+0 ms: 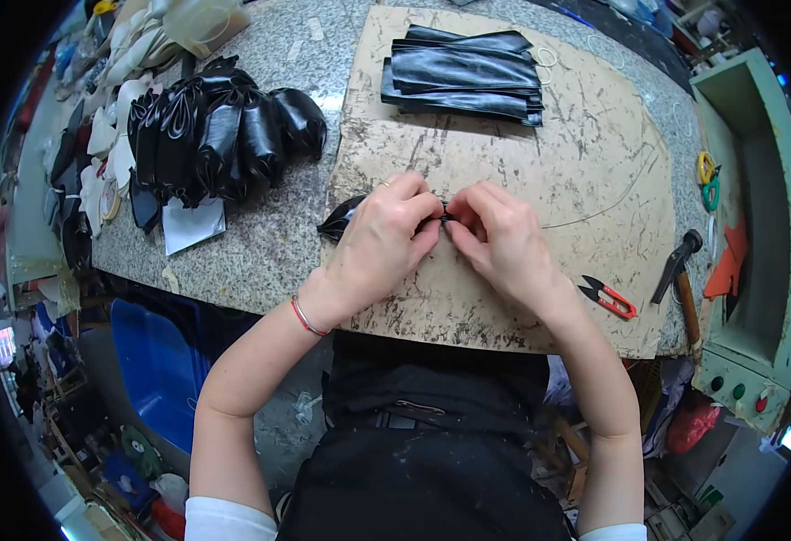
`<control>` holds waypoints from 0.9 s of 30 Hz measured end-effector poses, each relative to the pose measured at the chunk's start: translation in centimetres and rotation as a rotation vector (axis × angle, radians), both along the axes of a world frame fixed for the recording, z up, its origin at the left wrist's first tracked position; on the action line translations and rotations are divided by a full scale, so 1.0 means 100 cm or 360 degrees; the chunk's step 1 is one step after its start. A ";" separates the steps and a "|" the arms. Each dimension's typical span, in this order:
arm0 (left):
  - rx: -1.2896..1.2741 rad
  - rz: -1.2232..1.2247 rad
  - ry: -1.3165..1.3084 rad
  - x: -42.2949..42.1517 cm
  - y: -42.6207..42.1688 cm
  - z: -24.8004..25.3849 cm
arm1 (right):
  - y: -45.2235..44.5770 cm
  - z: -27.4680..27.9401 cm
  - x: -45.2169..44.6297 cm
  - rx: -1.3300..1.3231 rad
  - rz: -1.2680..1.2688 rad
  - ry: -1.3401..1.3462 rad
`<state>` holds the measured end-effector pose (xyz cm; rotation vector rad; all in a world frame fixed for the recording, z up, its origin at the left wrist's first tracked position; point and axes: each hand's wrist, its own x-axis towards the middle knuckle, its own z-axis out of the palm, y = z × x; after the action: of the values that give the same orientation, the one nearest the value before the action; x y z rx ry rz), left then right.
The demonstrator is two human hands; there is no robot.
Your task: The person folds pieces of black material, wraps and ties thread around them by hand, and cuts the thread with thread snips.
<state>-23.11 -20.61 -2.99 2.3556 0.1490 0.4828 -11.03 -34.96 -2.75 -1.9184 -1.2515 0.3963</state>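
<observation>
Over the worn tan board (594, 171), my left hand (393, 225) and my right hand (499, 230) meet, with fingertips pinched on a black glossy piece (334, 223). Its pointed end sticks out to the left of my left hand; the rest is mostly hidden by my fingers. A thin thread (598, 209) curves over the board to the right of my right hand. Flat black strips (467, 77) lie stacked at the board's far side. Several folded black pieces (206, 135) are heaped at the left on the speckled tabletop (278, 221).
Red-handled snips (613, 299) lie near my right forearm. Farther right are a hammer (679, 261), yellow and green scissors handles (709, 180) and a green metal cabinet (747, 316). White paper (193, 225) lies below the black heap. A blue bin (147, 361) stands under the table.
</observation>
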 end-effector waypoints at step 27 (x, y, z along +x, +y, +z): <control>0.0279 -0.0208 -0.0200 0.008 0.017 0.002 | 0.001 0.009 0.018 -0.0086 0.0215 -0.0473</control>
<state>-22.31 -18.89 -2.78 2.4771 -0.1090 0.5984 -9.24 -34.82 -1.85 -1.9968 -1.5832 0.2193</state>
